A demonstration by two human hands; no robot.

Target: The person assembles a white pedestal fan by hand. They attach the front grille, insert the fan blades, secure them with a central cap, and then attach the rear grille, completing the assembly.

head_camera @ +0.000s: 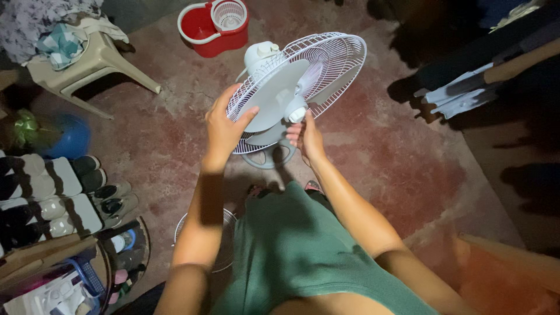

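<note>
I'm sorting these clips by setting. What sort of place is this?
Probably a home's utility or entry area: bare red cement floor, a red mop bucket, rows of shoes, and a plastic chair piled with laundry.

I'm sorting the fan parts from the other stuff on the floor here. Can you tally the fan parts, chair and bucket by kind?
Rear fan grille on the motor: 1
Fan blade, held by the left hand, with the right hand at its hub: 1
Loose grille on the floor: 1
Plastic chair: 1
Red mop bucket: 1
Total: 5
</note>
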